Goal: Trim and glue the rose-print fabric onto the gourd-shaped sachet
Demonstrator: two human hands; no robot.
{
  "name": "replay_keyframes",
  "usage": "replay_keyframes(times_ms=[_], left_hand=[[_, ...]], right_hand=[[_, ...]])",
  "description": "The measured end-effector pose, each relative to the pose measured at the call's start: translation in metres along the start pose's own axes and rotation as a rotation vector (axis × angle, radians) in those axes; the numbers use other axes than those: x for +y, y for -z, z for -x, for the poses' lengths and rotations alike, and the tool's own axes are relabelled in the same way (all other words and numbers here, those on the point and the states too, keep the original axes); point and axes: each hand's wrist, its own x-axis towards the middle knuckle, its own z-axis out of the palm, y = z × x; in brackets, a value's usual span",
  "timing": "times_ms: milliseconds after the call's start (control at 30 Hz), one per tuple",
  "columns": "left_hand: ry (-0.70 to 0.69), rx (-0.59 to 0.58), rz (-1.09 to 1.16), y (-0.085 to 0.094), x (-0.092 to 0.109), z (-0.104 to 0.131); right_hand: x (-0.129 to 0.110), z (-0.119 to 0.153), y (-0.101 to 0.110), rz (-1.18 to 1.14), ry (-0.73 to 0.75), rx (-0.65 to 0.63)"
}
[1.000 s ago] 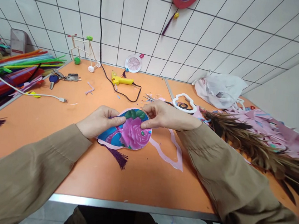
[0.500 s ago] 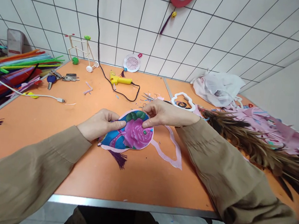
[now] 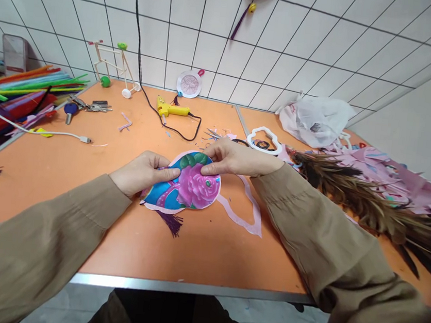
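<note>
Between my two hands is a gourd-shaped fabric piece, blue with a large pink flower, green leaves and a pale pink border. My left hand pinches its upper left part, thumb on top. At its upper right edge my right hand is closed, with the thumb lying on the flower. A dark purple tassel sticks out from below the piece onto the table. Just to the right lies a curved strip of pink offcut, partly under my right forearm. The fingers beneath the fabric are hidden.
Behind my hands lie a yellow glue gun with a black cord, scissors among scraps, and a white cloud-shaped frame. Brown feathers and a white plastic bag are at right. Keys and colourful pipe cleaners are at left.
The view has tilted slightly, so everything sits a little higher in the picture. Both hands keep hold of the fabric piece; my right thumb has shifted slightly left on the flower.
</note>
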Motion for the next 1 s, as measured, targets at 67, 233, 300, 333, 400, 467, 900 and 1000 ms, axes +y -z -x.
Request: replay_keyframes(times_ms=[67,233,300,333,400,467,900,1000], left_hand=[[-0.006,0.003,0.032,0.000,0.000,0.000],[-0.012,0.049,0.106,0.002,-0.002,-0.006],[-0.005,0.048,0.084,0.004,-0.003,-0.007],[-0.007,0.043,0.085,0.005,-0.003,-0.007],[-0.017,0.017,0.090,0.006,-0.003,-0.006],[-0.027,-0.013,0.057,0.007,-0.001,-0.003],[-0.014,-0.049,-0.037,0.007,0.009,0.000],[-0.001,-0.024,-0.028,0.006,0.009,0.001]], right_hand=[[0.001,0.000,0.001,-0.024,-0.005,-0.005],[0.002,0.001,0.002,-0.129,-0.035,-0.024],[0.003,0.001,0.002,-0.142,-0.039,-0.018],[0.004,0.001,0.002,-0.143,-0.040,-0.016],[0.006,0.001,0.003,-0.140,-0.046,-0.012],[0.008,0.000,0.004,-0.149,-0.048,-0.001],[0.012,0.001,0.006,-0.284,-0.072,0.013],[0.013,0.002,0.007,-0.234,-0.076,-0.003]])
